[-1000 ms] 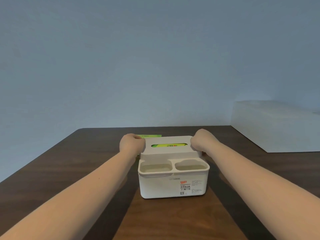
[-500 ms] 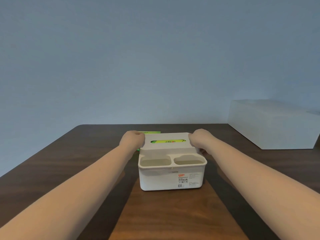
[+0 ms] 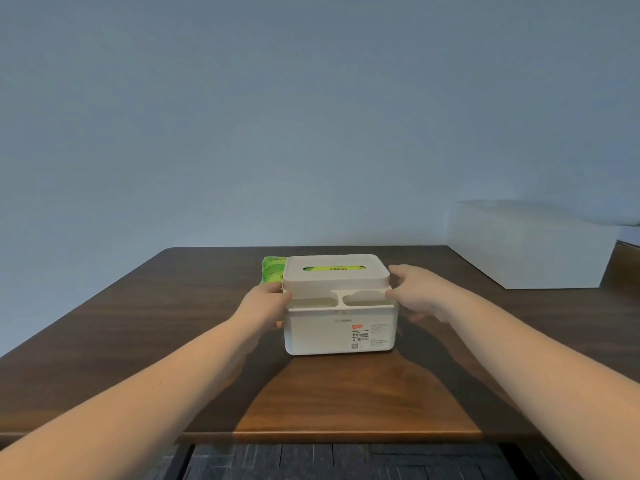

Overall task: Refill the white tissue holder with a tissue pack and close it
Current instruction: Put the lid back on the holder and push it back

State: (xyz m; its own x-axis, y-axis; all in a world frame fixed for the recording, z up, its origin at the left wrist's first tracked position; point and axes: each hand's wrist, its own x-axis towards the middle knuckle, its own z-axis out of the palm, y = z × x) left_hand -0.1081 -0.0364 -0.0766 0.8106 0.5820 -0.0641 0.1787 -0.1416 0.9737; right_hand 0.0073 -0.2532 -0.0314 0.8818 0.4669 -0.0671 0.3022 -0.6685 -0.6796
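Dark wooden table (image 3: 145,341) stands before a plain blue-grey wall. On its middle sits the white tissue holder (image 3: 339,327), lid (image 3: 336,273) on, green tissue pack (image 3: 334,269) showing through the slot. Left hand (image 3: 265,308) and right hand (image 3: 417,296) grasp its two sides. Another green pack (image 3: 272,270) lies behind it, far left.

At the centre of the frame a white tissue holder (image 3: 339,327) sits on the dark wooden tabletop (image 3: 138,341), lid (image 3: 336,273) on, green showing through its slot. The left hand (image 3: 265,306) and right hand (image 3: 420,296) grip its sides. A green tissue pack (image 3: 272,270) lies behind its left corner.
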